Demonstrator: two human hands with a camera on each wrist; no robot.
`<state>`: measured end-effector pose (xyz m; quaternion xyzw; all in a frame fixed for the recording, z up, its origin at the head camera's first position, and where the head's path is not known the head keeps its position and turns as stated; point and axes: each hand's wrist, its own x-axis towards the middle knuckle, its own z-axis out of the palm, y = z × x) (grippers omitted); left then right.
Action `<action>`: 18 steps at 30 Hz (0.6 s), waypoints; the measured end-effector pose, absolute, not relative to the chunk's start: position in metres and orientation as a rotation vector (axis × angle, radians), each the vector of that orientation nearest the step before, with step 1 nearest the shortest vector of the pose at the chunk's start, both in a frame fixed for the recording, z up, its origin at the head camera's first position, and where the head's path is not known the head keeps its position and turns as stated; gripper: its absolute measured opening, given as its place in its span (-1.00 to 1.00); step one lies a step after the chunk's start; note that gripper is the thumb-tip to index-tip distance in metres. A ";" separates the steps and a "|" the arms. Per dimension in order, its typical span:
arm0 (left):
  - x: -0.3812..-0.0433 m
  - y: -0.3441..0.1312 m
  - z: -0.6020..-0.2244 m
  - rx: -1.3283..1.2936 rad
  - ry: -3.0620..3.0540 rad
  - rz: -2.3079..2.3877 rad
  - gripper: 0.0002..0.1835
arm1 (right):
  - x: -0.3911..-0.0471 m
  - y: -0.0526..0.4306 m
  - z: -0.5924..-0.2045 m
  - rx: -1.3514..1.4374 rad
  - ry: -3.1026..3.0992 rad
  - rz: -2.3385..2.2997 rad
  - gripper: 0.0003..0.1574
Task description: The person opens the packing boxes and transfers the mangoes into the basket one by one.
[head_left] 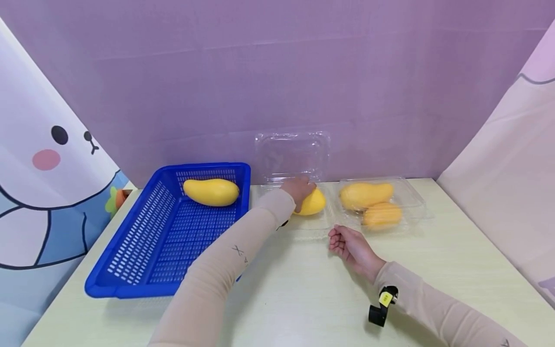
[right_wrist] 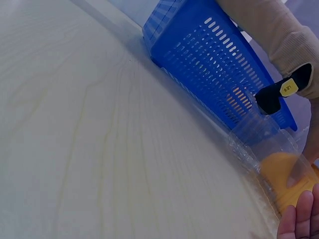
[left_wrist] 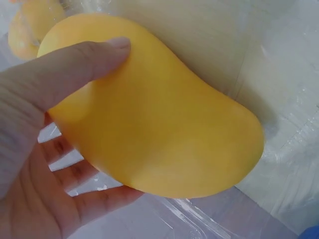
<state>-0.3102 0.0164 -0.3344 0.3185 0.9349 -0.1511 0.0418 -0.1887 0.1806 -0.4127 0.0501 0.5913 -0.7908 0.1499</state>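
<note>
My left hand (head_left: 298,191) grips a yellow mango (left_wrist: 164,124), with the thumb over its top and the fingers round its far side. In the head view this mango sits low at the base of a clear plastic clamshell box (head_left: 292,156), whose lid stands raised at the back. My right hand (head_left: 353,248) is near the front right corner of that box, fingers loosely curled and holding nothing. In the right wrist view only some fingertips (right_wrist: 303,214) show, beside the box and the mango.
On the left stands a blue plastic basket (head_left: 106,284) holding another mango (head_left: 211,192) at its back end. To the right, a second clear box (head_left: 414,195) contains two mangoes (head_left: 366,195). A purple cloth backdrop (head_left: 277,86) rises behind the pale wooden table (head_left: 286,299).
</note>
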 end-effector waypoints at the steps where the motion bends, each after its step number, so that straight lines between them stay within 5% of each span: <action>1: -0.311 0.017 -0.335 0.969 2.868 -0.466 -0.22 | -0.188 0.181 -0.412 0.143 1.702 -2.270 -0.56; 12: -0.311 0.017 -0.339 0.974 2.876 -0.489 -0.21 | -0.184 0.183 -0.414 -0.016 1.692 -2.304 -0.63; 18: -0.312 0.017 -0.336 0.968 2.856 -0.461 -0.21 | -0.189 0.181 -0.414 0.123 1.722 -2.270 -0.59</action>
